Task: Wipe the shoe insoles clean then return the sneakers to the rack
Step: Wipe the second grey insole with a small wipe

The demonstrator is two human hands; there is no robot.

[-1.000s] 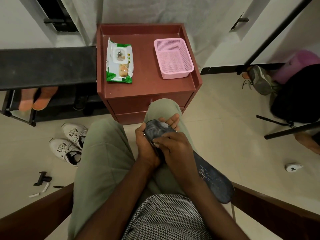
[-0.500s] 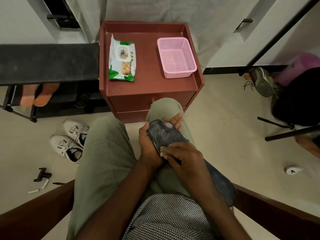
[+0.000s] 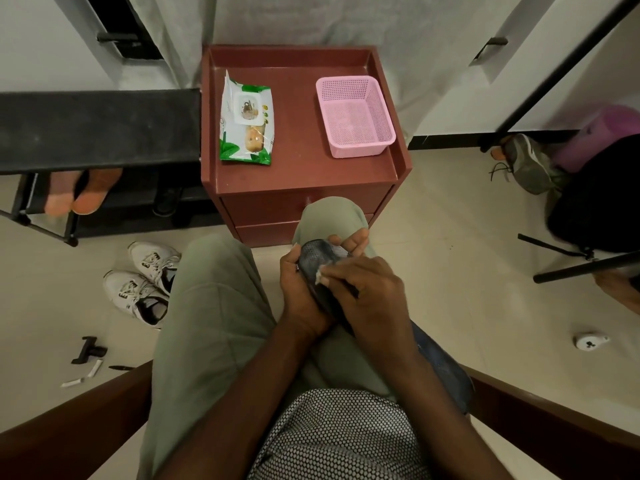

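A dark grey insole (image 3: 317, 254) lies across my right thigh, toe end pointing away from me. My left hand (image 3: 301, 292) grips its toe end from the left, fingers curled under and showing past the far side. My right hand (image 3: 367, 292) presses a small white wipe (image 3: 320, 273) onto the insole's top surface, fingers curled round the wipe. The heel end (image 3: 446, 372) sticks out behind my right forearm. Two white sneakers (image 3: 145, 282) stand on the floor to my left, below the black shoe rack (image 3: 97, 129).
A red-brown cabinet (image 3: 298, 181) stands in front of my knees with a wet wipes pack (image 3: 246, 119) and a pink basket (image 3: 355, 116) on top. Orange slippers (image 3: 83, 192) sit in the rack. A grey shoe (image 3: 530, 164) and dark bag lie right. Small items litter the floor left.
My right hand slid the wipe down the insole toward the middle, then back up toward the toe end. The left hand kept its hold on the toe end.
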